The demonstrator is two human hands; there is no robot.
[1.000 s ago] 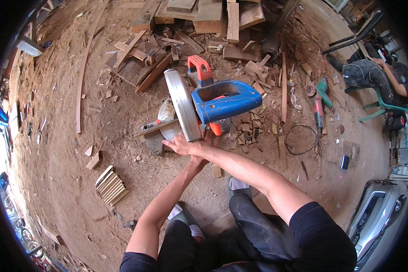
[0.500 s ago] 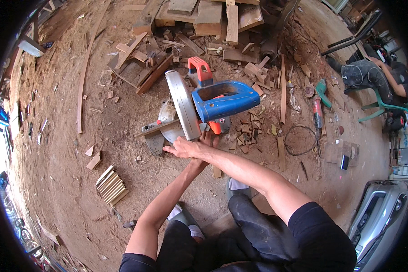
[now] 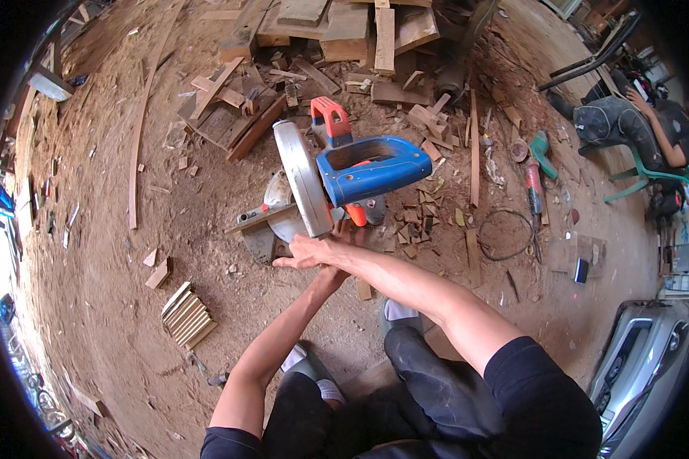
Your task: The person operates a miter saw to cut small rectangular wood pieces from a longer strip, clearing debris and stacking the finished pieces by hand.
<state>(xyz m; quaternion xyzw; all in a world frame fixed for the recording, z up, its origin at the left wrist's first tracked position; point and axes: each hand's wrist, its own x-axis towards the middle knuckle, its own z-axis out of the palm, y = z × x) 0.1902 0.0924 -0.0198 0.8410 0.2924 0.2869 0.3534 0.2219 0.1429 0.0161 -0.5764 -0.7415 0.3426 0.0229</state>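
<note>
A miter saw [image 3: 302, 180] stands on the ground in front of me. It has a silver blade guard, a blue handle, an orange-red top grip and a grey base. My forearms cross just short of it. Below the guard, my right hand [image 3: 308, 251] reaches leftward at the saw's near edge, thumb stretched out and the other fingers bent. What those fingers hold, if anything, is hidden. Under my right wrist passes my left hand [image 3: 351, 231], its fingers partly visible, stretched toward the saw base below the handle. The guard and my right arm cover the rest of it.
Cut wood strips [image 3: 189, 316] lie in a row at left. Wooden blocks [image 3: 348, 34] are piled beyond the saw, with offcuts [image 3: 417, 222] to its right. An angle grinder [image 3: 534, 187] and cable lie farther right. A person [image 3: 628, 126] sits on a green chair.
The view has shifted slightly, so the saw and ground appear a little farther left. Both hands keep nearly the same places at the saw. The seated person's arm has moved a little.
</note>
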